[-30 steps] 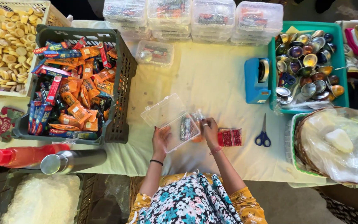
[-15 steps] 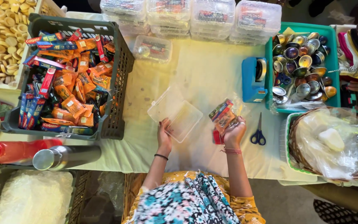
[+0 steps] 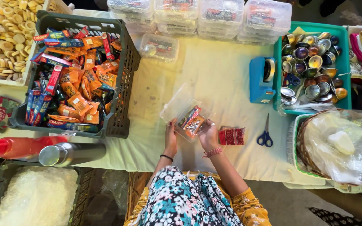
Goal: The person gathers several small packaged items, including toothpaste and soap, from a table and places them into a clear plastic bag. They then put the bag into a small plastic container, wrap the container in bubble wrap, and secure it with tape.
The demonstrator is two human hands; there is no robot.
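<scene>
A clear plastic box (image 3: 177, 108) lies open on the pale tablecloth near the front edge. My left hand (image 3: 171, 137) grips its near left edge. My right hand (image 3: 208, 134) holds several orange and red packets (image 3: 191, 121) inside the box at its near right corner. A small red patterned pouch (image 3: 231, 136) lies on the cloth just right of my right hand.
A dark crate (image 3: 124, 79) of boxed tubes and orange packets stands to the left. Filled clear boxes (image 3: 202, 16) are stacked at the back. To the right are blue-handled scissors (image 3: 265, 134), a blue tape dispenser (image 3: 258, 81), a teal tray (image 3: 277, 62) of metal bowls and a basket (image 3: 302, 142).
My right hand, which held the packets up to the right of the box, has brought them down into it. My left hand stayed on the box.
</scene>
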